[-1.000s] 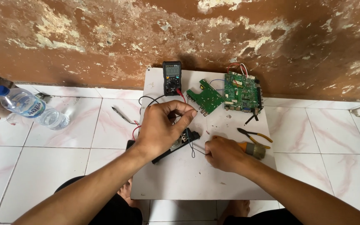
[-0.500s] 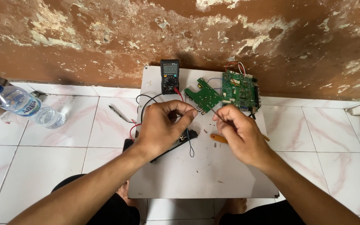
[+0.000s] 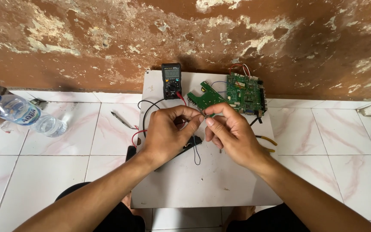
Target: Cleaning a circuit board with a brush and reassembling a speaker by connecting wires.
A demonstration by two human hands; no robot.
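My left hand and my right hand meet over a white board on the floor. Both pinch the top end of a thin dark wire that hangs down in a loop between them. Under my left hand lies a black probe with its leads. Behind the hands sit a black multimeter, a small green circuit board and a larger green circuit board.
A plastic water bottle lies on the white floor tiles at left. A pen-like tool rests beside the board. Yellow-handled pliers lie right of my right hand. A peeling brown wall rises behind.
My right hand has left the pliers at right, risen to meet my left hand, and now pinches the wire with it. The left hand has stayed put.
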